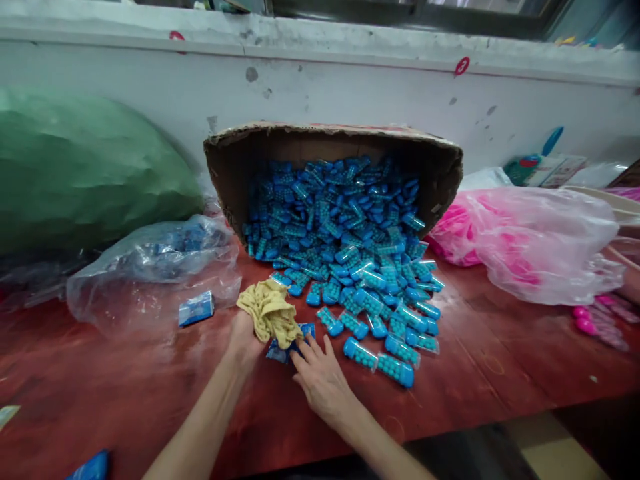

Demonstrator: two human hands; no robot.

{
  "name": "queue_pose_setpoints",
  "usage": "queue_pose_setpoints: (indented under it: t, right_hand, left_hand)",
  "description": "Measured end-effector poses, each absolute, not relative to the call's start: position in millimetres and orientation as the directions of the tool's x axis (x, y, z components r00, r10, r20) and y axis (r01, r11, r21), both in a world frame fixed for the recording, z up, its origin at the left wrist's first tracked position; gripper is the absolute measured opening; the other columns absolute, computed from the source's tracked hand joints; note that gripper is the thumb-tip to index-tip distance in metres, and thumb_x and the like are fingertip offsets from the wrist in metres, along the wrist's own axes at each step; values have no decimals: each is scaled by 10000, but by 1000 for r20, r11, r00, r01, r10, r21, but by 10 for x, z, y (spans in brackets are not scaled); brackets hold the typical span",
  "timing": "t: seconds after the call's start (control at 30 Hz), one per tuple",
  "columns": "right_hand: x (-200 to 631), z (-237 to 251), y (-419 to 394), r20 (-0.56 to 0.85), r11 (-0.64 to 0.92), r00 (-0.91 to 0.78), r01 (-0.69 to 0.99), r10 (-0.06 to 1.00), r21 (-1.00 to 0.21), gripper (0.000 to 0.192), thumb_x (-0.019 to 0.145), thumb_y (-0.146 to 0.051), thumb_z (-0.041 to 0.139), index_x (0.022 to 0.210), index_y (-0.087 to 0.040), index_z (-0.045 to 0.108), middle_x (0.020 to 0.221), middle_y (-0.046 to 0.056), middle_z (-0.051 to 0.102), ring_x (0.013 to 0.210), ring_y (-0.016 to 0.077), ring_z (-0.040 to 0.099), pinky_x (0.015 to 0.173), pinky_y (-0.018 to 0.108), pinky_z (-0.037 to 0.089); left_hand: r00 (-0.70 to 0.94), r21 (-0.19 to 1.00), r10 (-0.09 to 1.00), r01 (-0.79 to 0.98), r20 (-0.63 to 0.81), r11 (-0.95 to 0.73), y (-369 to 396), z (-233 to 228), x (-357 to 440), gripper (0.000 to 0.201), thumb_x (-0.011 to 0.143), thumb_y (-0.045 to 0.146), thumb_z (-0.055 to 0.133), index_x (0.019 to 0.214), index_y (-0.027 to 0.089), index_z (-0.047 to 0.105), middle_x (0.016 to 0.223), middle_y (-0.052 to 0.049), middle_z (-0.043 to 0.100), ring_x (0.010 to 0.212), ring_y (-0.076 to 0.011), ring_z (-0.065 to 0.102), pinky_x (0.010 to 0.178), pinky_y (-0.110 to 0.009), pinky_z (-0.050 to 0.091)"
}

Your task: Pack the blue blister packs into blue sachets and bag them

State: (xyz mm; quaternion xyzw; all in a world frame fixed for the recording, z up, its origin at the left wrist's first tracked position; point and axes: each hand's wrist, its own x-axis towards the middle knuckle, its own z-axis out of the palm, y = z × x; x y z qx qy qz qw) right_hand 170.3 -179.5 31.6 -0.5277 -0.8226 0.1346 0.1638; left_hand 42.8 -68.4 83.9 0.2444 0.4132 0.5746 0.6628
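My left hand (243,340) grips a crumpled yellow cloth (270,310) and presses it onto a small blue packet (289,345) lying on the red table (125,393). My right hand (320,377) rests flat beside it, fingertips touching the same packet. Just beyond lies a spill of several blue capsule-shaped tubes (375,300) filled with blue beads, pouring out of a cardboard box (440,170) tipped on its side.
A clear plastic bag (150,267) with blue items lies at left, a single blue packet (196,308) in front of it. A big green sack (75,167) sits behind. Pink-filled plastic bags (525,233) and loose pink tubes (595,323) lie at right. A white wall (350,80) backs the table.
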Motion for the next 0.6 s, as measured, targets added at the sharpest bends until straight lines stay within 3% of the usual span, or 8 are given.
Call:
queue_pose_setpoints:
  t: [0.13, 0.3, 0.47, 0.6]
  right_hand:
    - [1745, 348, -1810, 133, 406, -387, 819, 913, -406, 374, 874, -265, 435, 1240, -191, 434, 1300, 106, 466, 1253, 293, 321, 1010, 567, 216]
    - [1651, 334, -1750, 94, 471, -473, 797, 876, -377, 587, 802, -455, 517, 1287, -158, 374, 1343, 141, 409, 1275, 310, 270, 1014, 594, 166]
    - [1736, 234, -1866, 52, 479, -508, 769, 860, -424, 528, 821, -468, 482, 1278, -224, 379, 1369, 79, 390, 1300, 294, 219, 1012, 609, 138]
    - [1874, 217, -1903, 20, 464, -517, 751, 856, -470, 439, 836, -411, 489, 1242, -256, 429, 1351, 54, 417, 1298, 270, 237, 1024, 568, 167]
  left_hand:
    - [42, 719, 955, -648, -293, 249, -585, 1043, 381, 309, 851, 256, 292, 798, 170, 585, 665, -22, 612, 567, -120, 572, 553, -260, 506]
    - [-14, 732, 960, -650, -279, 204, -393, 1125, 315, 324, 844, 280, 282, 753, 173, 574, 665, -25, 609, 610, -137, 587, 593, -304, 519]
    - [-378, 941, 907, -332, -187, 56, -237, 798, 25, 174, 745, 234, 395, 692, 186, 554, 622, -8, 599, 606, -148, 590, 563, -301, 510]
    - [-458, 970, 870, -227, -184, 86, -251, 444, -149, 93, 681, 232, 463, 664, 191, 544, 551, 17, 573, 528, -145, 555, 532, -316, 494]
